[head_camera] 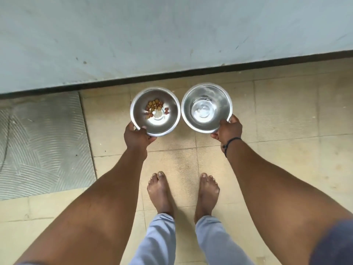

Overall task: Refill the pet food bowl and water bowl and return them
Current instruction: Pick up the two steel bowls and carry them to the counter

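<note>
Head view: two steel bowls are shown side by side at 12 o'clock from the bare feet [183, 194], close to the wall [172, 35], the food bowl [155, 111] with a few kibbles being gripped at its 7 o'clock rim by the left hand [138, 138] and the water bowl [206, 107] at its 5 o'clock rim by the right hand [228, 131]. Whether the bowls rest on the tiled floor [286, 115] cannot be told. Both rims are best kept level and moved slowly, so that water is not slopped and kibble is not scattered.

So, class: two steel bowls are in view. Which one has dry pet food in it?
The bowl with kibble, held by the left hand. Brown pellets lie in its bottom; the other bowl, in the right hand, shows none.
</note>
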